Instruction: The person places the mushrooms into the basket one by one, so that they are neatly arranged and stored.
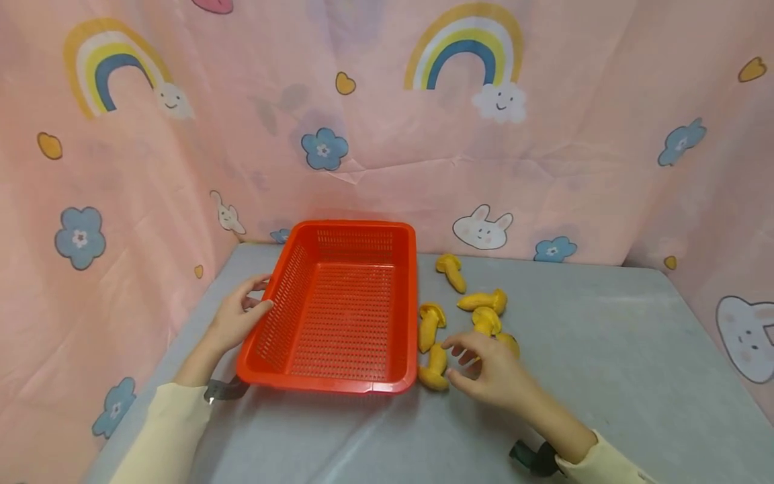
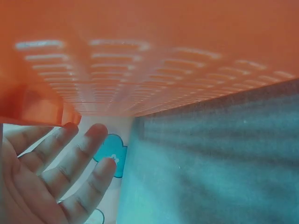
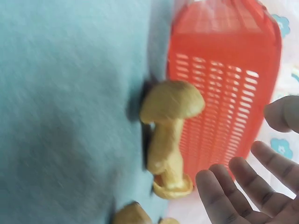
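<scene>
A red slotted plastic basket stands on the table with nothing inside it. At its left rim is my left hand, fingertips and thumb by the edge; the left wrist view shows the fingers fairly straight beneath the rim. My right hand hovers right of the basket, fingers spread and holding nothing. Closest to it lies a yellow mushroom, seen large in the right wrist view as a capped mushroom beside the basket wall. Several more mushrooms lie behind, and the hand partly covers one mushroom.
A grey cloth-like surface covers the table. Pink patterned curtain hangs at the back and both sides. Another mushroom lies farthest back, near the basket's right side. Dark straps show at both wrists.
</scene>
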Action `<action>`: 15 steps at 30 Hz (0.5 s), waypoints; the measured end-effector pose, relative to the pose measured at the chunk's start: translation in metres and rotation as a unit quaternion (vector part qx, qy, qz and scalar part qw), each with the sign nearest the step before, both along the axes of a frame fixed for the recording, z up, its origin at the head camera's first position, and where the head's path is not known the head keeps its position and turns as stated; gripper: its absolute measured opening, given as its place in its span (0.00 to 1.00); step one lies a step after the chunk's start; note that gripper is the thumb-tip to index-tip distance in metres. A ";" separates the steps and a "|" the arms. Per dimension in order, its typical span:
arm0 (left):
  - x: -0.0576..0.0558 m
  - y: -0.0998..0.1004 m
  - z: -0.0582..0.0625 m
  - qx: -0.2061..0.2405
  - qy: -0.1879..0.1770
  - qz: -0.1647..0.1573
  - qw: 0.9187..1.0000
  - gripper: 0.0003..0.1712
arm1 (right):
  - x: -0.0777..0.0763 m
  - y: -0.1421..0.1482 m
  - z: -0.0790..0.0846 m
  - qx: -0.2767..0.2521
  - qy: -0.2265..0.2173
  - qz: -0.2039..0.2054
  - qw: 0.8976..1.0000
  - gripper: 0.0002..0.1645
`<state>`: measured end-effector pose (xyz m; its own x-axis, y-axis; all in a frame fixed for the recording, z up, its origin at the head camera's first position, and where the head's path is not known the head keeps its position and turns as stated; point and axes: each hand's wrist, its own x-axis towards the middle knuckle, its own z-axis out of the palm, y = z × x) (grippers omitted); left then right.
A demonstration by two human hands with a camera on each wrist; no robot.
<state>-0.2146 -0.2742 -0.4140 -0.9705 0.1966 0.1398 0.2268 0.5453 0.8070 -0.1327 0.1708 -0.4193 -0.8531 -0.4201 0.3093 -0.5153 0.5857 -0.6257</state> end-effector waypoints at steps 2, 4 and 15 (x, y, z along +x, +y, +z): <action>0.000 0.000 0.002 0.001 -0.005 0.010 1.000 0.31 | 0.001 -0.003 -0.002 0.005 -0.020 0.005 1.000 0.19; -0.002 0.001 0.005 -0.006 -0.009 0.019 1.000 0.31 | 0.000 -0.006 -0.005 0.009 -0.030 0.010 0.999 0.19; -0.005 0.007 0.004 0.002 -0.009 0.042 0.999 0.31 | -0.002 -0.012 -0.027 0.005 -0.028 0.023 0.999 0.19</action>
<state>-0.2200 -0.2671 -0.4100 -0.9859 0.1132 0.1233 0.1658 0.5581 0.8130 -0.1345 0.1585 -0.4460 -0.8484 -0.4629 0.2569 -0.5066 0.5688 -0.6480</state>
